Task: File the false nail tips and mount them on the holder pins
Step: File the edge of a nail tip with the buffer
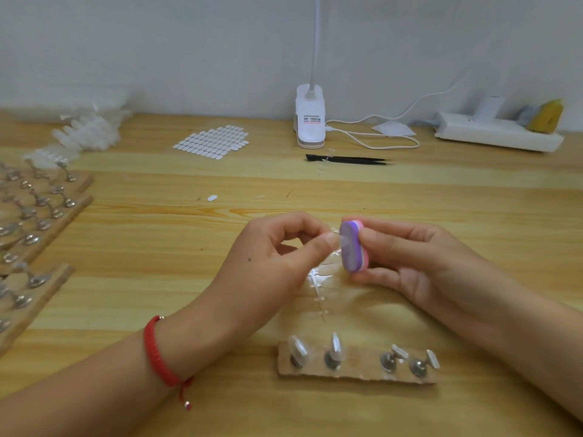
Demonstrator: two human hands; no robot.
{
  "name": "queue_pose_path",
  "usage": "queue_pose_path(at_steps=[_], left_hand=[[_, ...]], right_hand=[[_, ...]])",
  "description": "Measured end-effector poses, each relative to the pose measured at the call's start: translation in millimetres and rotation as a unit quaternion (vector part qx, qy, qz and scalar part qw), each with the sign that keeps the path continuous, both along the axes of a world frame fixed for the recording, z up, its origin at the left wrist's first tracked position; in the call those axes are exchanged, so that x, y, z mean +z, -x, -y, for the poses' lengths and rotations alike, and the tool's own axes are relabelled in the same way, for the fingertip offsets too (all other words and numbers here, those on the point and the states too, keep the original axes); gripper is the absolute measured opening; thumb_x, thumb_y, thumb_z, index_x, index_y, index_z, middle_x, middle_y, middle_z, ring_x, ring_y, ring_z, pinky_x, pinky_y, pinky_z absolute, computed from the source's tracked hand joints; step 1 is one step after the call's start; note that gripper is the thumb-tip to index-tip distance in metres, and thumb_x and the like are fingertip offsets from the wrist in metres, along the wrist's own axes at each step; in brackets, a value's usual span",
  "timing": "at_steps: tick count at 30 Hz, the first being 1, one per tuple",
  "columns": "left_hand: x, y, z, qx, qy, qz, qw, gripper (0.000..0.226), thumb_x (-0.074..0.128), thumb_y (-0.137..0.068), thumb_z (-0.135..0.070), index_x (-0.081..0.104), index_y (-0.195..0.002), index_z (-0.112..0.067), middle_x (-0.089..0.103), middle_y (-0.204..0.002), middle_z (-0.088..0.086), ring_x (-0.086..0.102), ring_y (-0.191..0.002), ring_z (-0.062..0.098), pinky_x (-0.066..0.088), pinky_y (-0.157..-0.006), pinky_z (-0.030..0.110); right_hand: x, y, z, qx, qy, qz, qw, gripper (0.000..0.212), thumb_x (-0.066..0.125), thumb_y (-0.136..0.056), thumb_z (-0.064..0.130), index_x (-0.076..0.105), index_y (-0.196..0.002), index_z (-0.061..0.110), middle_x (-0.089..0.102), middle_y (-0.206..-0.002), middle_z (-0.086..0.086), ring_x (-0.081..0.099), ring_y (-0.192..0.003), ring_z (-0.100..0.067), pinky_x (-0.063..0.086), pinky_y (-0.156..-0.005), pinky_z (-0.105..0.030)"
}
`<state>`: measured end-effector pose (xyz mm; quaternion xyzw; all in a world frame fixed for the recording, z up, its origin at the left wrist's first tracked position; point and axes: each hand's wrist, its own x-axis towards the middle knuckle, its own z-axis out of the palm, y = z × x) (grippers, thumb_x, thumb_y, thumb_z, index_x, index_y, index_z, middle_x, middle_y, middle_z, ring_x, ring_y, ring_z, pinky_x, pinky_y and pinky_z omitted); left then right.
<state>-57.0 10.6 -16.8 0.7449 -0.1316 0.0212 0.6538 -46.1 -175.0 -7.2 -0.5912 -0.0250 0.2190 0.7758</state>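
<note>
False nail tip (335, 232): clear, small. Pinched between thumb and forefinger of left hand (277, 250), raised above bench (142, 279), edge laid against purple face of buffer block (350, 247). Outline faint (transparent, partly lost against the block).

Buffer block: oval, purple face over white and pink layers. Gripped upright by right hand (410, 263), fingers curled round its upper and lower ends.

Strip of clear tips (318, 288): lying on bench just below both hands, set along a thin central stem; number not countable.

Holder (356, 373): cardboard strip, flat on bench nearest the camera, carrying four metal pins in a row. Left two pins (298, 351) each topped with a clear tip. Right two pins (399, 353) topped only with a small white pad.

Red bracelet (157, 351): cord type, on left wrist.

Further holders (38, 212): several strips at left edge of bench, many pins, detail blurred.

Sheet of white pads (213, 141): far middle of bench; one loose pad (212, 198) nearer, well apart from it.

Black tweezers (347, 159): lying flat, just in front of white clip lamp (310, 118).

Power strip (498, 132): far right, against wall.

Heap of translucent tips (85, 134): far left.
</note>
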Motion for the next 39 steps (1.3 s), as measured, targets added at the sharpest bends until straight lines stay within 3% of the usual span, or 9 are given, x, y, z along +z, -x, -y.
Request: queue_pose_path(at_steps=[5, 9, 12, 16, 19, 24, 29, 34, 39], left_hand=[[0, -1, -1, -0.02, -0.013, -0.003, 1.0, 0.016, 0.067, -0.085, -0.014, 0.065, -0.069, -0.015, 0.05, -0.051, -0.012, 0.038, -0.037, 0.003, 0.034, -0.042, 0.013], [2, 5, 2, -0.074, -0.061, 0.032, 0.995, 0.015, 0.071, -0.081, -0.021, 0.069, -0.067, -0.026, 0.053, -0.054, -0.014, 0.039, -0.038, 0.001, 0.033, -0.043, 0.012], [0, 1, 1, -0.022, -0.037, 0.032, 0.999, 0.011, 0.075, -0.08, -0.02, 0.073, -0.068, -0.019, 0.042, -0.046, -0.012, 0.034, -0.038, 0.002, 0.029, -0.043, 0.01], [1, 5, 5, -0.037, -0.077, 0.067, 0.994, 0.007, 0.074, -0.076, -0.03, 0.074, -0.069, -0.027, 0.03, -0.041, -0.013, 0.028, -0.04, 0.003, 0.025, -0.044, 0.01], [0, 0, 0, 0.001, -0.061, 0.069, 0.996, 0.01, 0.076, -0.078, -0.027, 0.074, -0.069, -0.022, 0.031, -0.042, -0.009, 0.028, -0.04, 0.005, 0.027, -0.043, 0.014], [3, 9, 8, -0.03, -0.087, 0.099, 0.991, 0.01, 0.073, -0.075, -0.032, 0.074, -0.069, -0.024, 0.03, -0.041, -0.013, 0.027, -0.04, 0.003, 0.024, -0.045, 0.009], [6, -4, -4, 0.059, 0.008, 0.038, 0.998, 0.018, 0.071, -0.068, -0.036, 0.071, -0.067, -0.018, 0.035, -0.043, -0.006, 0.03, -0.038, 0.005, 0.028, -0.041, 0.013], [3, -3, 0, 0.004, -0.022, 0.015, 1.0, 0.01, 0.072, -0.078, -0.019, 0.072, -0.069, -0.015, 0.037, -0.045, -0.009, 0.03, -0.04, 0.003, 0.027, -0.042, 0.011], [2, -5, 0, 0.019, -0.003, -0.006, 1.0, 0.011, 0.071, -0.08, -0.018, 0.072, -0.071, -0.012, 0.038, -0.046, -0.007, 0.029, -0.039, 0.003, 0.026, -0.04, 0.011]], right_hand=[[1, 0, 0, 0.008, -0.001, 0.003, 1.0, 0.035, 0.072, -0.066, 0.022, 0.078, -0.099, 0.01, 0.074, -0.093, -0.01, 0.067, -0.079, -0.012, 0.056, -0.068, -0.021], [1, -2, 0, 0.015, 0.009, 0.006, 1.0, 0.038, 0.07, -0.069, 0.021, 0.075, -0.104, 0.006, 0.073, -0.105, -0.017, 0.065, -0.09, -0.019, 0.056, -0.08, -0.025], [1, -1, -1, 0.009, 0.004, 0.009, 1.0, 0.038, 0.07, -0.066, 0.023, 0.077, -0.099, 0.006, 0.073, -0.089, -0.008, 0.063, -0.074, -0.009, 0.052, -0.062, -0.017], [0, -1, -3, 0.009, -0.004, 0.008, 1.0, 0.038, 0.068, -0.07, 0.02, 0.075, -0.102, 0.002, 0.074, -0.095, -0.014, 0.067, -0.08, -0.013, 0.056, -0.07, -0.022], [1, 0, -2, -0.009, -0.005, 0.005, 1.0, 0.038, 0.07, -0.066, 0.022, 0.076, -0.099, 0.003, 0.073, -0.086, -0.009, 0.063, -0.069, -0.008, 0.052, -0.059, -0.018], [-2, 1, -5, -0.024, -0.032, 0.007, 0.999, 0.032, 0.066, -0.076, 0.018, 0.074, -0.102, 0.001, 0.073, -0.1, -0.015, 0.07, -0.086, -0.017, 0.057, -0.071, -0.023], [-2, 1, -2, -0.026, -0.045, 0.006, 0.999, 0.03, 0.069, -0.074, 0.019, 0.076, -0.099, 0.004, 0.072, -0.096, -0.016, 0.069, -0.082, -0.019, 0.058, -0.073, -0.028], [-2, 0, -3, -0.058, -0.05, 0.011, 0.997, 0.034, 0.071, -0.07, 0.02, 0.075, -0.099, 0.002, 0.073, -0.097, -0.019, 0.072, -0.084, -0.021, 0.057, -0.07, -0.024], [-4, 2, -5, -0.053, -0.032, 0.041, 0.997, 0.032, 0.074, -0.067, 0.023, 0.077, -0.096, 0.008, 0.074, -0.094, -0.013, 0.072, -0.083, -0.017, 0.057, -0.071, -0.023]])
